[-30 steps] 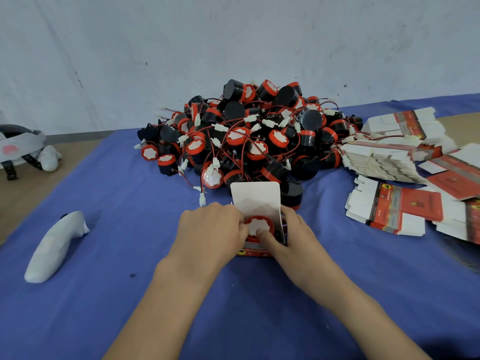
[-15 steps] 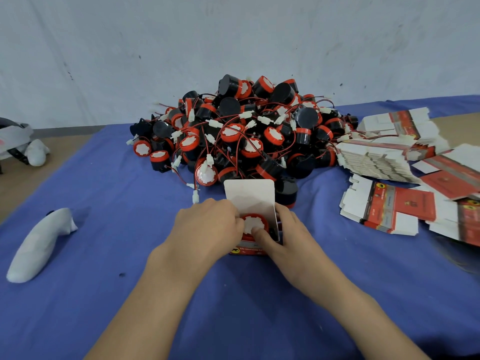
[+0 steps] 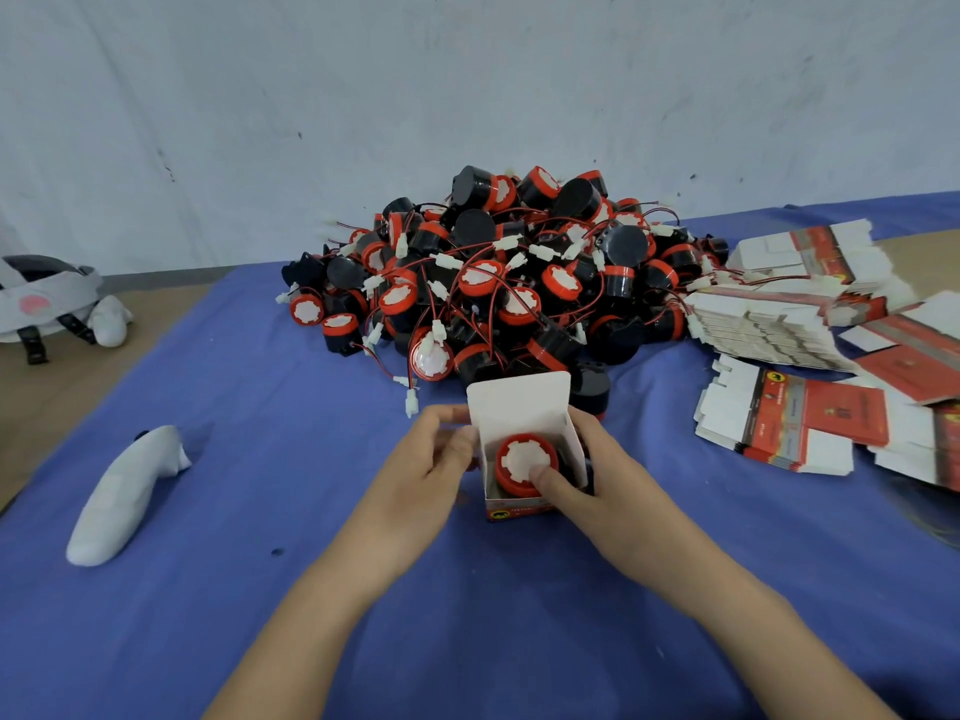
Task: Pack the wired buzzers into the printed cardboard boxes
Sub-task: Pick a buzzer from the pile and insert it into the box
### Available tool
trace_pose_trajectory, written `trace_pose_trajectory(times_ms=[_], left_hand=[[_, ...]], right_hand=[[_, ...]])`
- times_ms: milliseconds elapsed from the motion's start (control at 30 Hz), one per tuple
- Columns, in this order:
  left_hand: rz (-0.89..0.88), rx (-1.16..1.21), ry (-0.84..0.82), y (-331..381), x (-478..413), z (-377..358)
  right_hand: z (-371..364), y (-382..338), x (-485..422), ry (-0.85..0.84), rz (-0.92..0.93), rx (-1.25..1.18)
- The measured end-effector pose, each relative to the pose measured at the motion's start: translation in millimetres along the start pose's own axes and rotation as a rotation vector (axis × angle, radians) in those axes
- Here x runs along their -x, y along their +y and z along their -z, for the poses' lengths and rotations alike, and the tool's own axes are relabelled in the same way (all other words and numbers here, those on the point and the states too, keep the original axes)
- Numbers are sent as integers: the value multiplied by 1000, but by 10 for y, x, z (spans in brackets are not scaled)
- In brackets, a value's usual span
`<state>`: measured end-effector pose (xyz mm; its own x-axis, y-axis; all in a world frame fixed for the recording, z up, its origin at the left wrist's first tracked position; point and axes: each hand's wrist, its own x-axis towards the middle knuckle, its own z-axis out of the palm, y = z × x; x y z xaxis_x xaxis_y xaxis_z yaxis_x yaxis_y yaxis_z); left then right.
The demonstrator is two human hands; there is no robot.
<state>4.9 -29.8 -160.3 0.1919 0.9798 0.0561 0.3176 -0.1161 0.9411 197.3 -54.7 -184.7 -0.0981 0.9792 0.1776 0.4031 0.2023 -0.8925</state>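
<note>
Head view: both forearms enter from the lower edge and converge on a printed box (image 3: 514, 509) that stands upright on the blue cloth (image 3: 260, 615) near the middle of the frame. The top of the box is open, and its white lid flap (image 3: 519, 402) is raised on the far side. One wired buzzer (image 3: 524, 462) sits inside the box with its red rim and white face upward; its wire cannot be seen.

Position of the left hand (image 3: 426, 465): back of the hand upward, fingers curled against the left wall of the box and gripping it. The fingertips are partly hidden by the wall.

Position of the right hand (image 3: 592, 475): fingers wrapped round the right wall of the box. The thumb (image 3: 545, 480) crosses the near rim and its tip presses on the white face of the buzzer.

Surroundings:
- A pile of buzzers (image 3: 519, 283) lies just behind the box: black bodies, red caps, red wires, white connectors.
- One loose connector (image 3: 411, 405) lies on the cloth just beside the left fingers.
- Stacks of flat box blanks (image 3: 795, 423) lie to the right, well apart from both hands.
- A white handheld object (image 3: 119, 496) lies on the cloth to the left.
- A white headset (image 3: 47, 298) rests on the bare tabletop (image 3: 52, 387) at the far left
</note>
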Motion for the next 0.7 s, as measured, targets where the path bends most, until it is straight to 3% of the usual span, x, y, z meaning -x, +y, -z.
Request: trace_pose_trajectory(times_ms=[167, 433, 567, 700], left_hand=[[64, 43, -76, -22, -12, 23], [-31, -117, -58, -79, 5, -78], [-50, -139, -60, -73, -5, -87], [-57, -147, -74, -87, -24, -75]], right_hand=[[-13, 11, 5, 9, 35, -9], [-52, 32, 41, -49, 158, 29], [-25, 0, 31, -138, 185, -85], [-8, 17, -17, -69, -3, -262]])
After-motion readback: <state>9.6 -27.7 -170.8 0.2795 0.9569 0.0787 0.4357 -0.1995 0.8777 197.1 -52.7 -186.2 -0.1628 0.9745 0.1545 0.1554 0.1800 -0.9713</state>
